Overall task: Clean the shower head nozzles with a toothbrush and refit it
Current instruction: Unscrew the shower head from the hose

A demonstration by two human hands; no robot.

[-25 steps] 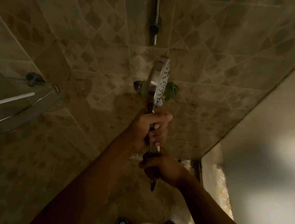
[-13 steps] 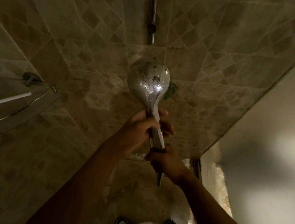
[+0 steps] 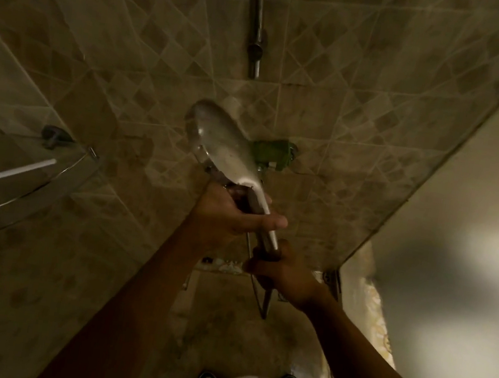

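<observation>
At 9 o'clock a glass corner shelf juts from the tiled wall, with a white stick-like item lying on it (possibly the toothbrush, too dim to tell). Moving right, the left hand wraps the upper handle of the shower head, fingers curled around it and the thumb stretched toward 3 o'clock. The head sits near frame centre, tilted toward 10 o'clock, its chrome back facing the camera. 1 second ago the nozzle face showed edge-on; now it has rolled away toward the wall, so the nozzles are hidden. Behind it at 2 o'clock is a green wall fitting, and the rail runs up at 12. The right hand clenches the handle's lower end by the hose. Judging by this turn, it looks like refitting rather than scrubbing.
</observation>
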